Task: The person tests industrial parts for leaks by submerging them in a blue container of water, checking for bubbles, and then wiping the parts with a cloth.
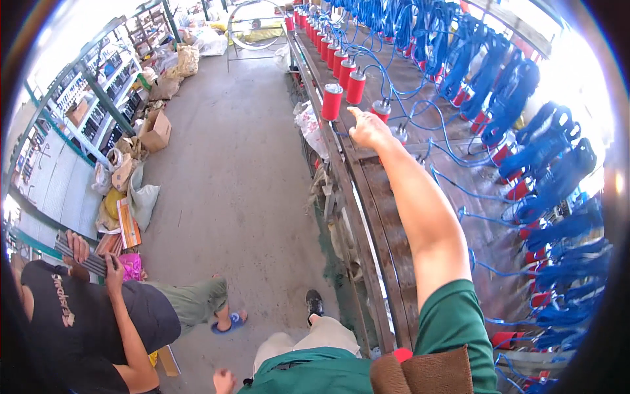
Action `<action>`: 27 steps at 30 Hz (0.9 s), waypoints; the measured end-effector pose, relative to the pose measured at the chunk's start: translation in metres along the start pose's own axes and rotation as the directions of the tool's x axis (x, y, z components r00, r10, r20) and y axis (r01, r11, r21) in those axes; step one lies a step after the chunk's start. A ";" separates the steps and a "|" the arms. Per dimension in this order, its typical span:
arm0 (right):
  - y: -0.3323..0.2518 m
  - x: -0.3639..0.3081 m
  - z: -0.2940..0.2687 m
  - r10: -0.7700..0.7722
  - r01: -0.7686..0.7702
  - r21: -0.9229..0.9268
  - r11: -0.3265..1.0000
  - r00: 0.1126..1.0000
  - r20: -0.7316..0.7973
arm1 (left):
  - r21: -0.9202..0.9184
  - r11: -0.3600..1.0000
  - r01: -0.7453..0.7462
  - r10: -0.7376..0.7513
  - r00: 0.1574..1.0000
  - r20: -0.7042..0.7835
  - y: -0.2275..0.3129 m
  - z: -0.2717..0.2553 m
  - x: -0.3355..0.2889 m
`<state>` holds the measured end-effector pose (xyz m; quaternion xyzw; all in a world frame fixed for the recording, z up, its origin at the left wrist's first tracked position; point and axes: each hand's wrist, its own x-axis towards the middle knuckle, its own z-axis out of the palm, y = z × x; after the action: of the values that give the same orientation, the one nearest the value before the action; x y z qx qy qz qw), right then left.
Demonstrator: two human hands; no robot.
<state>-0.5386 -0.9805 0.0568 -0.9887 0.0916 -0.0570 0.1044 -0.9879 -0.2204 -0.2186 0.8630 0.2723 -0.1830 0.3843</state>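
My right hand point(370, 129) reaches out over the dark workbench point(387, 230), its index finger extended and the other fingers bent. No object shows in its grip. Beside its fingertips stand red cylinders with metal tops: one red cylinder point(332, 102) at the bench edge, another red cylinder point(356, 88) just beyond. A third red cylinder point(380, 110) is partly hidden behind the hand, and a metal top point(399, 134) shows by my wrist. Low at the bottom edge, my left hand point(224, 381) hangs beside my leg, fingers curled with nothing seen in them.
Bundles of blue cable point(512, 98) line the bench's far side, joined to more red cylinders. At left, a person in a dark shirt point(92, 315) holds grey ridged strips point(92, 259). Sacks point(141, 197), a cardboard box point(155, 130) and shelving point(98, 111) border the concrete aisle.
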 end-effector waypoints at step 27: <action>0.094 0.281 0.067 0.001 0.013 -0.050 0.999 0.959 0.284 | -0.144 0.847 -0.512 0.511 0.858 -0.049 0.587 0.028 0.501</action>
<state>-0.2717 -1.1123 -0.0022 -0.9892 0.0741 0.0874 0.0911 -0.2392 -0.4029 -0.1687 0.8731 0.0476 -0.0489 0.4827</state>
